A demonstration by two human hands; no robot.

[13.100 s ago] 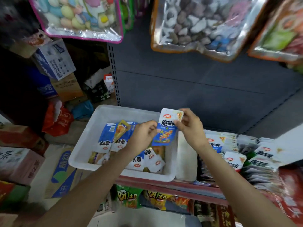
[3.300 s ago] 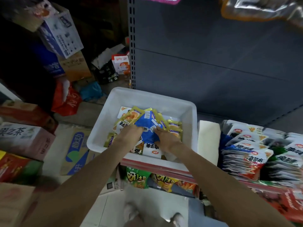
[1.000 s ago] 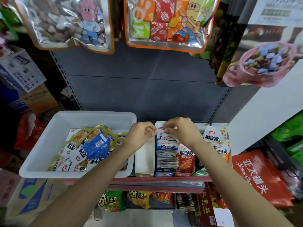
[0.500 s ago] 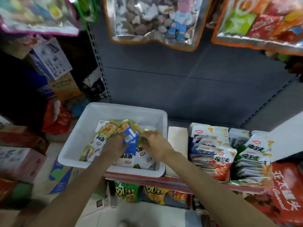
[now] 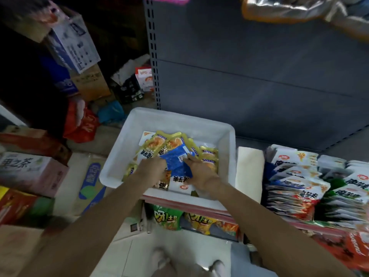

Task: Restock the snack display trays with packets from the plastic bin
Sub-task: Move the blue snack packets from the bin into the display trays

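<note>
The left hand [image 5: 152, 168] and the right hand [image 5: 201, 173] are both down inside the white rectangular plastic bin [image 5: 127, 154], each pinching an edge of the blue foil snack packet [image 5: 175, 160], which lies on top of the yellow snack packets [image 5: 157, 145]. To the right stand the display trays of upright white snack packets [image 5: 299, 188].

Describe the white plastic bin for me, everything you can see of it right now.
The white plastic bin is a rectangular open-topped tub with rounded corners and a rolled rim, of matte plastic. It sits on the red-edged shelf, left of the display trays, with a pale upright panel between. It is partly filled with loose yellow and blue-and-white snack packets. Both hands reach inside: the left hand and right hand meet at a blue packet lying back-side up on the pile.
</note>
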